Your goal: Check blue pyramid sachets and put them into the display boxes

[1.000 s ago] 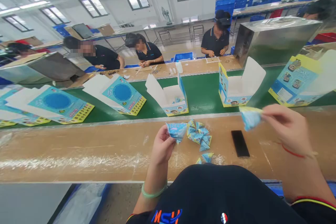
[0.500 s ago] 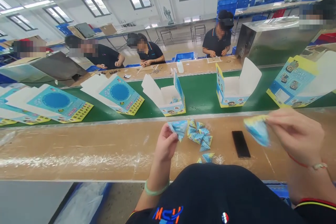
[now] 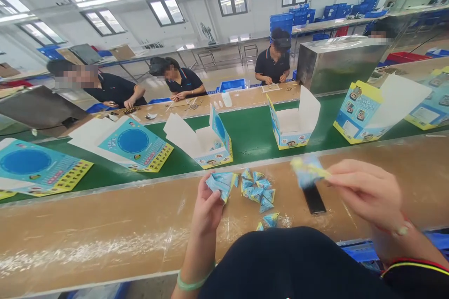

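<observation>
My left hand [image 3: 207, 210] pinches a blue foil packet [image 3: 220, 184] between thumb and fingers, just above the brown worktop. Held out to the right, my right hand [image 3: 370, 191] grips a second blue-and-yellow packet [image 3: 308, 171] by one end; motion blurs it. A loose pile of small pyramid-shaped blue packets [image 3: 257, 190] lies on the worktop between my hands. Closer to my body is another blue packet [image 3: 271, 219]. Below the right packet lies a black phone [image 3: 315, 201], partly covered by it.
Beyond the worktop [image 3: 140, 210], a green belt [image 3: 250, 126] carries several printed cartons with raised flaps. One open carton [image 3: 214, 149] contains blue packets; another [image 3: 293, 126] stands farther right. Co-workers [image 3: 271, 63] sit across the belt. A metal housing [image 3: 333, 65] spans the belt at right.
My view has shifted, and the cartons appear farther left. The right packet has swung inward, now in front of the phone. Both hands keep hold of their packets.
</observation>
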Tool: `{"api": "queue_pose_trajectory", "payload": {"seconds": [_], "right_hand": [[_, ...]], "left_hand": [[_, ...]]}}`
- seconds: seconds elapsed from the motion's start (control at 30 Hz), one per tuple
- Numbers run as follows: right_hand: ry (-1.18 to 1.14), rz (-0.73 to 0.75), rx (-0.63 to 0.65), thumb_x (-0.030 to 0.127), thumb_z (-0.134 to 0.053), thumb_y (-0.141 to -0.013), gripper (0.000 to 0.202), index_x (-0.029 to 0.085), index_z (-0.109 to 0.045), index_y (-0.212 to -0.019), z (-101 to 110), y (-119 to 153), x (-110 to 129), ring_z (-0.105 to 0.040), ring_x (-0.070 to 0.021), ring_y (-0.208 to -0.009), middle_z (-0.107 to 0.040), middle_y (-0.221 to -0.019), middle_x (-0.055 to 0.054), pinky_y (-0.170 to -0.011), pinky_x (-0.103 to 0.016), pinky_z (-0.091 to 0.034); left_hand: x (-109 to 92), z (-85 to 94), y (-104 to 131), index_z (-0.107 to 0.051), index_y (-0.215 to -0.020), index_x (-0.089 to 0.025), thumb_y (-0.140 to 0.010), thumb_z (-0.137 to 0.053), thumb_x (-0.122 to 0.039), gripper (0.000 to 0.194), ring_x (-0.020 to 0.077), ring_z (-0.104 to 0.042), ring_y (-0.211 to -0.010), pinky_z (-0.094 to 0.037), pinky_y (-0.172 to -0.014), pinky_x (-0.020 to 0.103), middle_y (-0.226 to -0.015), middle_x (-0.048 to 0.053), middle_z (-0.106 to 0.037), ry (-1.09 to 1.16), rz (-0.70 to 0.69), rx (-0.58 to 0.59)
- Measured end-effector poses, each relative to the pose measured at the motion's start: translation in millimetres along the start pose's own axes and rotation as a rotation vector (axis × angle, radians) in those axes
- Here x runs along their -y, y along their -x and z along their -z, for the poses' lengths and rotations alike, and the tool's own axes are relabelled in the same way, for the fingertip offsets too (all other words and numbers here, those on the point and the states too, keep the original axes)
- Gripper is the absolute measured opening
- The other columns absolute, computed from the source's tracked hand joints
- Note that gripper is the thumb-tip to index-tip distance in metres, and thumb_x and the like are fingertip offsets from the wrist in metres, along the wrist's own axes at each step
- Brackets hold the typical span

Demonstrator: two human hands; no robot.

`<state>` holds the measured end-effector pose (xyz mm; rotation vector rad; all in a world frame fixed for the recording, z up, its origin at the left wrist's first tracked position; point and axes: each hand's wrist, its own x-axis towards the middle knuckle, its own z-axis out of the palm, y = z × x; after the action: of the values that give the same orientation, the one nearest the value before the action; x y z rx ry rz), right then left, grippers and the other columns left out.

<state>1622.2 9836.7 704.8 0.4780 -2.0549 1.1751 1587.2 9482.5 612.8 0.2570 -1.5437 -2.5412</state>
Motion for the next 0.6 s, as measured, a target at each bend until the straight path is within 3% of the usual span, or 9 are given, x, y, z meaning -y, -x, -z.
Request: {"api": "queue_pose_trajectory", "payload": {"seconds": [0.13,0.23,0.3,0.37,0.43,0.53,0.6], "right_hand": [[0.037,-0.107,-0.047,0.021,-0.067,-0.086,0.025,0.030,-0.071,-0.110,-9.2,-1.4,-12.2,-0.069,-0.0188,-0.067,-0.074,-0.081,-0.002,-0.064,-0.033,-0.058],[-0.043,-0.284,0.176,0.032,-0.063,-0.090,0.011,0.025,-0.070,-0.092,-24.0,5.8,-38.7,-0.069,-0.0200,-0.070,-0.071,-0.082,-0.004,-0.067,-0.034,-0.059],[-0.194,-0.436,0.253,0.040,-0.063,-0.090,0.019,0.022,-0.065,-0.083,-37.2,14.4,-55.3,-0.070,-0.0215,-0.073,-0.070,-0.081,-0.005,-0.068,-0.035,-0.060],[-0.377,-0.600,0.257,0.047,-0.067,-0.086,0.026,0.022,-0.060,-0.081,-53.2,24.6,-64.1,-0.072,-0.0237,-0.077,-0.071,-0.080,-0.005,-0.070,-0.038,-0.062],[-0.543,-0.727,0.248,0.049,-0.067,-0.085,0.027,0.024,-0.056,-0.083,-71.4,35.6,-64.3,-0.074,-0.0248,-0.080,-0.071,-0.080,-0.004,-0.073,-0.039,-0.062],[-0.669,-0.772,0.317,0.047,-0.063,-0.087,0.023,0.027,-0.053,-0.082,-97.8,52.0,-56.4,-0.074,-0.0218,-0.078,-0.069,-0.077,0.001,-0.071,-0.037,-0.061],[-0.652,-0.747,0.366,0.041,-0.063,-0.085,0.018,0.026,-0.053,-0.082,-110.1,61.2,-52.9,-0.071,-0.0196,-0.073,-0.067,-0.076,0.003,-0.068,-0.035,-0.059]], "left_hand": [[2.3,0.1,-0.7,-0.068,-0.089,-0.028,-0.049,-0.094,-0.031,0.049,0.0099,-0.058,-0.062,-0.047,-0.053,0.018,-0.077,-0.003,-0.066,-0.011,0.004,0.031],[5.8,2.3,0.2,-0.069,-0.085,-0.024,-0.051,-0.093,-0.033,0.043,0.0084,-0.054,-0.055,-0.043,-0.050,0.018,-0.068,-0.004,-0.062,-0.027,0.019,0.066],[10.4,-0.2,2.0,-0.069,-0.082,-0.023,-0.052,-0.094,-0.034,0.040,0.0097,-0.057,-0.060,-0.047,-0.056,0.020,-0.070,-0.003,-0.065,-0.013,0.028,0.090],[18.1,-9.8,5.3,-0.072,-0.088,-0.023,-0.052,-0.093,-0.038,0.044,0.0160,-0.065,-0.078,-0.054,-0.073,0.027,-0.087,0.002,-0.071,0.030,0.064,0.147],[29.3,-26.5,9.8,-0.072,-0.105,-0.025,-0.054,-0.092,-0.045,0.058,0.0253,-0.065,-0.105,-0.053,-0.090,0.037,-0.116,0.008,-0.069,0.074,0.154,0.260],[49.7,-53.6,16.4,-0.063,-0.129,-0.026,-0.058,-0.089,-0.049,0.078,0.0322,-0.057,-0.122,-0.047,-0.102,0.044,-0.144,0.011,-0.053,0.097,0.304,0.450],[62.3,-64.6,19.7,-0.062,-0.131,-0.026,-0.061,-0.087,-0.049,0.078,0.0328,-0.056,-0.123,-0.045,-0.105,0.044,-0.150,0.010,-0.047,0.096,0.341,0.510]]}}
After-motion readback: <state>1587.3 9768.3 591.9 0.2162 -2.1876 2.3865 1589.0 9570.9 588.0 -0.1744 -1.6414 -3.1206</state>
